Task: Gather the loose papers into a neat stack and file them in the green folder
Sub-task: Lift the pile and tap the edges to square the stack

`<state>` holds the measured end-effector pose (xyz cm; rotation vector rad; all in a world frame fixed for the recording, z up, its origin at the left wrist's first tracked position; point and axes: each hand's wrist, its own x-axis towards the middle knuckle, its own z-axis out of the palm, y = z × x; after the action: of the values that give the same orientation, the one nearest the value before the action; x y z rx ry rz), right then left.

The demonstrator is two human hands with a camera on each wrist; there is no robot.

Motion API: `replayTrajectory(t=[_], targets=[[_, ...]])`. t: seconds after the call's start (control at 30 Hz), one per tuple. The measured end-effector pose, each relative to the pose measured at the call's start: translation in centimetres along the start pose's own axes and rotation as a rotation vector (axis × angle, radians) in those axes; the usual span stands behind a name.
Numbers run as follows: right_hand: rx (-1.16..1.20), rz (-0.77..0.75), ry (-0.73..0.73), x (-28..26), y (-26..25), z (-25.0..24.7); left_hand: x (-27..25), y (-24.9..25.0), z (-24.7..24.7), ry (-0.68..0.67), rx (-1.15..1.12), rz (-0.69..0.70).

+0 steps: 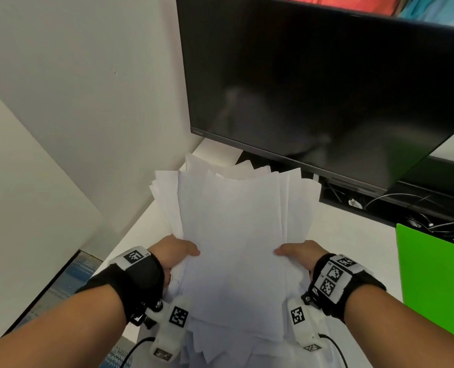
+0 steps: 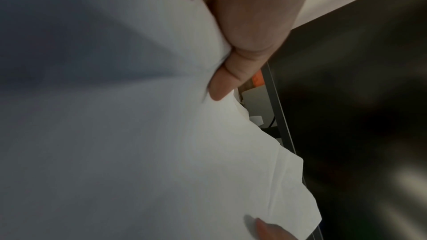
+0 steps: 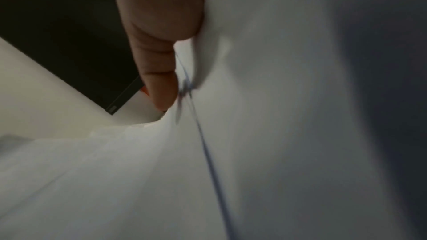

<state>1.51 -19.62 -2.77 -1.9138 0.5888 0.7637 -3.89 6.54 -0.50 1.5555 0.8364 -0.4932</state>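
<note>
Gripping uneven papers (image 1: 236, 235): left hand (image 1: 174, 252), right hand (image 1: 300, 254); monitor (image 1: 326, 88) behind, green folder (image 1: 432, 282) right.

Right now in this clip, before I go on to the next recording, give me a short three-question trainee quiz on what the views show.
1. True or false: the papers are squared into a neat stack.
2. The green folder lies to which side of the papers? A) the person's left B) the person's right C) under the monitor
3. Fill in: the left hand and right hand each ____ a side edge of the papers.

Key
1. False; the edges fan out unevenly.
2. B
3. grip
</note>
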Motion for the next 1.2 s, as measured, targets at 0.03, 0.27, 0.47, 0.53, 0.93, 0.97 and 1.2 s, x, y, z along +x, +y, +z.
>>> replayTrajectory(t=[0.03, 0.27, 0.47, 0.53, 0.93, 0.97, 1.2], targets=[[-0.069, -0.002, -0.001, -0.1, -0.4, 0.4, -0.1, -0.2, -0.2, 0.008, -0.003, -0.001], [-0.393, -0.153, 0.147, -1.2, -2.5, 3.5, -0.3, -0.8, -1.2, 0.067, -0.031, 0.020], [0.000, -0.340, 0.207, -3.9, -2.8, -0.3, 0.1, -2.2, -2.2, -0.070, -0.207, 0.079], [0.155, -0.418, 0.200, -5.1, -3.0, -2.6, -0.9, -1.9, -2.3, -0.144, -0.328, 0.157], [0.479, -0.637, 0.416, -9.6, -5.0, -6.2, -5.2, 8.4, -1.1, -0.292, -0.278, 0.713], [0.474, -0.682, 0.468, -9.7, -4.9, -5.8, -5.9, 8.9, -0.6, -0.229, -0.246, 0.772], [0.349, -0.708, 0.358, -9.7, -3.0, -3.5, -6.1, 7.1, 1.1, -0.067, 0.008, 0.787]])
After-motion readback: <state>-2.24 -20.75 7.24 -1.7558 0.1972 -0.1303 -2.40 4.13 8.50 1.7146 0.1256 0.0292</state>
